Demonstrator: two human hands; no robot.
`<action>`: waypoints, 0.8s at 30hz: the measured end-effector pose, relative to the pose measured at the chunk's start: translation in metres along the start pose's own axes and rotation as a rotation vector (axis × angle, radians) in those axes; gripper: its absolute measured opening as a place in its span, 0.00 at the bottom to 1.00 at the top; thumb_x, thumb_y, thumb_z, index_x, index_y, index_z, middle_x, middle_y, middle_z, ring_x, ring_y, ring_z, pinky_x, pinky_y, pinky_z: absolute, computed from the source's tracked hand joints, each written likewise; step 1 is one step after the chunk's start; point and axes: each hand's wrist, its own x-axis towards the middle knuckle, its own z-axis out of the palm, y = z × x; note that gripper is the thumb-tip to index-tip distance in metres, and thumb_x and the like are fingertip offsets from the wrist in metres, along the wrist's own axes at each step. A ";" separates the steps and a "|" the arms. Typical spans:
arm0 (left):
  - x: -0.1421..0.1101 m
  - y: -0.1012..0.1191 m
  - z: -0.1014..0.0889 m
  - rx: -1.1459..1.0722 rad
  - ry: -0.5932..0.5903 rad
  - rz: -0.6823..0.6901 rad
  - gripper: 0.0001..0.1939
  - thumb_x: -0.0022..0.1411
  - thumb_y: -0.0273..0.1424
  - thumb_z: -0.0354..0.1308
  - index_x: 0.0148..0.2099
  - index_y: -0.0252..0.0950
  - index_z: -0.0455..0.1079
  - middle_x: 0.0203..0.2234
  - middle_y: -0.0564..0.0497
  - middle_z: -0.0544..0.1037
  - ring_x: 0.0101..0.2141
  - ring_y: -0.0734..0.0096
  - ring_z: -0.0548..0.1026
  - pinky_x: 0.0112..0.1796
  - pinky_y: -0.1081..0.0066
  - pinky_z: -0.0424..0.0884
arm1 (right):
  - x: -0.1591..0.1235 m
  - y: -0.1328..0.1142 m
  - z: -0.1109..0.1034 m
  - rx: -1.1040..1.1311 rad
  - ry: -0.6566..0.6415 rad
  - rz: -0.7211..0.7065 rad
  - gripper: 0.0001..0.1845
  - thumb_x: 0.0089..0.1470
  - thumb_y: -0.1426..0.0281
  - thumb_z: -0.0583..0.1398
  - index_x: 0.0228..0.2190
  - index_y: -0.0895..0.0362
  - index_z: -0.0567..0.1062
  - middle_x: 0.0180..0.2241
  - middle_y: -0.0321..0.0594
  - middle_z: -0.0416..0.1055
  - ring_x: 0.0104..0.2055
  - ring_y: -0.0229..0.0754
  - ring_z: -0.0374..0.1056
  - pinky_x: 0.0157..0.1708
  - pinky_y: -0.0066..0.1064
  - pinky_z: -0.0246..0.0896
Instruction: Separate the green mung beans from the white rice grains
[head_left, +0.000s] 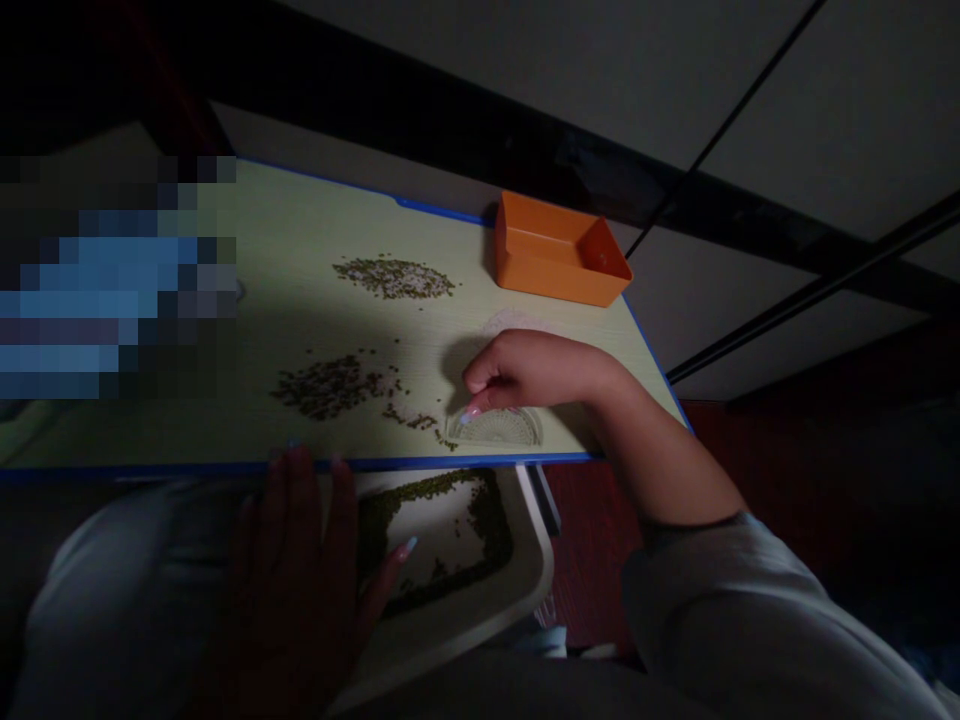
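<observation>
My right hand rests on the pale table, fingers closed on a clear plastic protractor whose edge touches the tabletop near the front rim. Two patches of small green beans mixed with white grains lie on the table: one further back, one left of the protractor. My left hand is below the table's front edge, fingers wrapped on the rim of a white tray that holds more green beans. The tray sits under the table edge, right below the protractor.
An orange plastic bin stands at the table's back right corner, showing nothing inside. A blurred-out patch covers the table's left end. The table has a blue rim. Dark floor and reddish surface lie to the right.
</observation>
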 end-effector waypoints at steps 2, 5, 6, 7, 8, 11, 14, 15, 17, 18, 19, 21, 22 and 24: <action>0.000 0.000 0.000 -0.003 -0.016 -0.004 0.44 0.57 0.47 0.48 0.66 0.30 0.35 0.67 0.34 0.36 0.65 0.41 0.43 0.57 0.38 0.54 | 0.000 -0.001 0.000 0.002 -0.006 -0.007 0.19 0.56 0.65 0.59 0.18 0.60 0.65 0.16 0.26 0.52 0.21 0.29 0.46 0.25 0.26 0.37; 0.000 0.000 -0.001 -0.016 -0.012 0.000 0.43 0.57 0.47 0.48 0.66 0.31 0.35 0.67 0.35 0.36 0.65 0.41 0.43 0.57 0.38 0.54 | 0.000 -0.004 0.000 -0.009 0.004 -0.011 0.19 0.56 0.65 0.59 0.18 0.60 0.65 0.16 0.26 0.52 0.21 0.29 0.46 0.25 0.27 0.37; 0.000 0.000 0.000 -0.017 -0.001 -0.003 0.43 0.57 0.47 0.48 0.66 0.32 0.35 0.67 0.35 0.36 0.65 0.41 0.43 0.57 0.38 0.54 | 0.000 -0.004 0.000 -0.013 0.007 -0.011 0.19 0.56 0.65 0.59 0.18 0.60 0.65 0.16 0.26 0.51 0.21 0.29 0.46 0.25 0.27 0.37; 0.000 0.001 0.000 -0.019 0.004 -0.004 0.43 0.57 0.47 0.48 0.66 0.32 0.35 0.67 0.35 0.36 0.65 0.41 0.44 0.57 0.38 0.54 | 0.001 -0.005 0.001 -0.017 0.008 -0.011 0.18 0.56 0.65 0.59 0.18 0.60 0.65 0.16 0.26 0.51 0.21 0.29 0.46 0.25 0.27 0.37; 0.000 0.001 0.000 -0.020 0.007 -0.004 0.43 0.57 0.47 0.48 0.66 0.32 0.35 0.67 0.35 0.37 0.65 0.41 0.44 0.57 0.38 0.54 | 0.001 -0.005 0.001 -0.022 0.007 -0.011 0.18 0.56 0.66 0.59 0.18 0.60 0.65 0.16 0.26 0.51 0.21 0.29 0.46 0.25 0.27 0.37; 0.001 0.002 -0.001 -0.020 -0.005 -0.015 0.43 0.57 0.46 0.50 0.66 0.32 0.35 0.67 0.35 0.37 0.65 0.41 0.44 0.57 0.38 0.55 | 0.001 -0.005 0.001 -0.041 0.009 -0.014 0.18 0.57 0.65 0.58 0.18 0.60 0.66 0.16 0.26 0.51 0.21 0.30 0.45 0.26 0.27 0.37; 0.001 0.002 -0.002 -0.023 -0.018 -0.016 0.44 0.56 0.45 0.51 0.66 0.32 0.35 0.67 0.34 0.37 0.65 0.41 0.44 0.57 0.38 0.55 | 0.001 -0.005 0.001 -0.066 0.030 0.001 0.18 0.57 0.65 0.58 0.19 0.60 0.66 0.17 0.27 0.52 0.22 0.30 0.45 0.26 0.28 0.36; 0.001 0.002 -0.002 -0.026 -0.016 -0.014 0.44 0.56 0.45 0.51 0.66 0.33 0.34 0.67 0.35 0.36 0.65 0.41 0.43 0.57 0.38 0.55 | 0.001 -0.005 0.000 -0.075 0.037 0.011 0.18 0.57 0.65 0.58 0.19 0.59 0.66 0.17 0.27 0.52 0.22 0.30 0.45 0.26 0.28 0.36; 0.001 0.002 -0.002 -0.029 -0.013 -0.006 0.44 0.56 0.45 0.51 0.66 0.33 0.34 0.67 0.35 0.36 0.65 0.41 0.43 0.57 0.38 0.55 | 0.000 -0.004 0.000 -0.090 0.048 0.031 0.18 0.57 0.64 0.58 0.19 0.59 0.66 0.16 0.26 0.51 0.22 0.30 0.44 0.26 0.28 0.36; 0.001 0.002 -0.002 -0.026 -0.010 -0.003 0.44 0.56 0.45 0.51 0.66 0.33 0.34 0.67 0.35 0.36 0.65 0.41 0.43 0.57 0.38 0.54 | 0.000 -0.004 0.000 -0.095 0.053 0.037 0.19 0.57 0.64 0.58 0.19 0.60 0.66 0.16 0.26 0.51 0.22 0.30 0.44 0.26 0.28 0.36; 0.001 0.002 -0.001 -0.022 -0.010 -0.002 0.44 0.56 0.45 0.51 0.66 0.33 0.34 0.67 0.35 0.37 0.65 0.41 0.43 0.57 0.38 0.54 | 0.000 -0.004 0.000 -0.098 0.057 0.038 0.19 0.57 0.64 0.58 0.19 0.60 0.66 0.16 0.26 0.50 0.22 0.30 0.44 0.26 0.28 0.36; 0.001 0.002 -0.001 -0.015 -0.019 -0.011 0.44 0.57 0.45 0.50 0.66 0.32 0.34 0.67 0.34 0.36 0.65 0.41 0.43 0.57 0.38 0.54 | 0.001 -0.004 0.000 -0.099 0.059 0.034 0.19 0.57 0.63 0.58 0.19 0.60 0.66 0.16 0.26 0.50 0.22 0.30 0.44 0.26 0.28 0.36; 0.000 0.002 -0.001 -0.014 -0.024 -0.016 0.44 0.57 0.45 0.50 0.66 0.32 0.34 0.67 0.34 0.36 0.65 0.41 0.42 0.58 0.38 0.53 | 0.001 -0.005 0.000 -0.099 0.059 0.033 0.19 0.57 0.63 0.58 0.19 0.60 0.66 0.16 0.26 0.50 0.22 0.30 0.44 0.26 0.28 0.36; 0.000 0.002 -0.001 -0.015 -0.036 -0.020 0.44 0.57 0.45 0.50 0.66 0.31 0.35 0.67 0.34 0.36 0.66 0.41 0.42 0.58 0.39 0.52 | 0.002 -0.005 0.001 -0.108 0.062 0.036 0.19 0.57 0.63 0.58 0.19 0.60 0.65 0.17 0.27 0.50 0.22 0.30 0.44 0.26 0.29 0.36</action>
